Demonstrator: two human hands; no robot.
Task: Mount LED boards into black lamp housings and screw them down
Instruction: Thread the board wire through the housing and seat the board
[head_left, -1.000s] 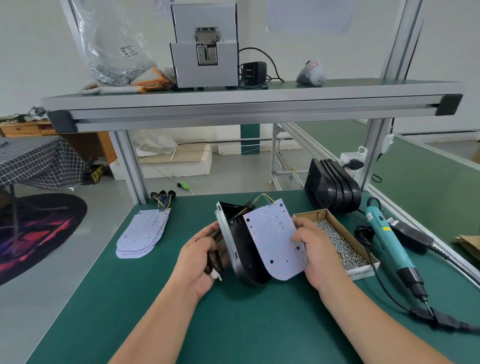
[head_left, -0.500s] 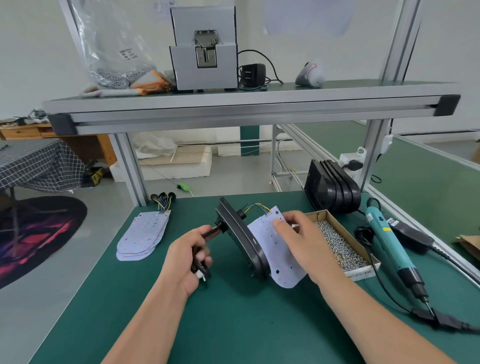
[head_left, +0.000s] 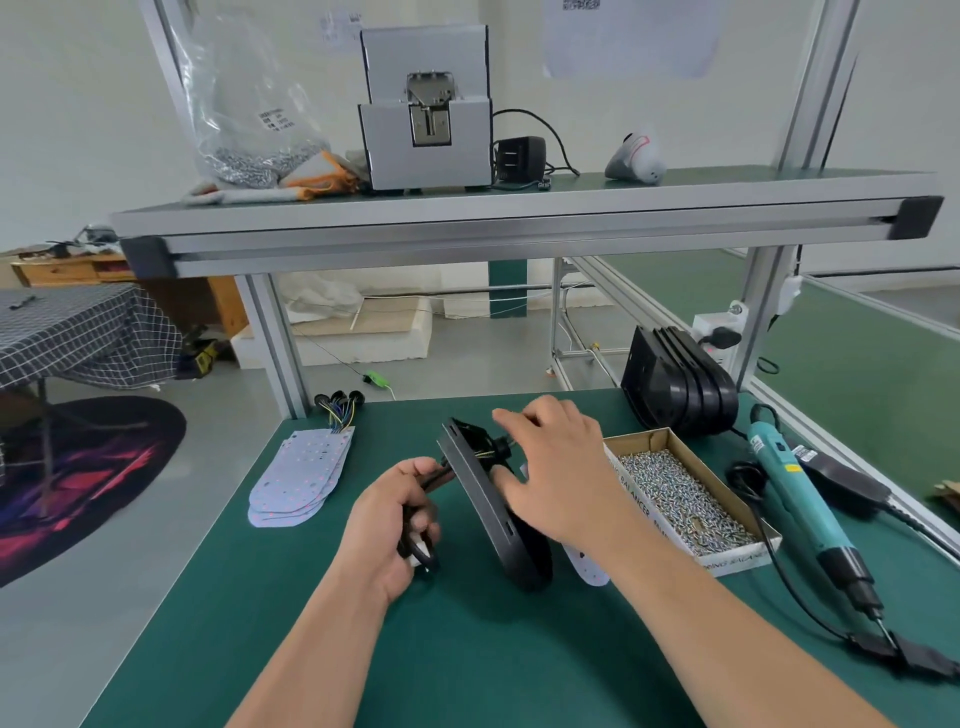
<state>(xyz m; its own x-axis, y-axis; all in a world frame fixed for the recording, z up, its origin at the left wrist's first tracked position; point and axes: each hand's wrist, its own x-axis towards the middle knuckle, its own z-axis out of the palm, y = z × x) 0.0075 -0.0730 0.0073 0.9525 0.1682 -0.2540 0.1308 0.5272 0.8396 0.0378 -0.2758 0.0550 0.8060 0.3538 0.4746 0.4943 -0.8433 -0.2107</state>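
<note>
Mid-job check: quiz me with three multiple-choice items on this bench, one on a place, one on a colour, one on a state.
1. The box of screws lies:
A) on the upper shelf
B) between the tilted housing and the screwdriver
C) left of the spare LED boards

2. The screwdriver's body is:
A) teal
B) red
C) yellow

3. The left hand:
A) lies flat on the mat
B) holds the screwdriver
C) grips a black cable

Answers:
1. B, the box sits right of the housing and left of the tool.
2. A, its barrel shows teal.
3. C, the fingers curl round the cable.
</note>
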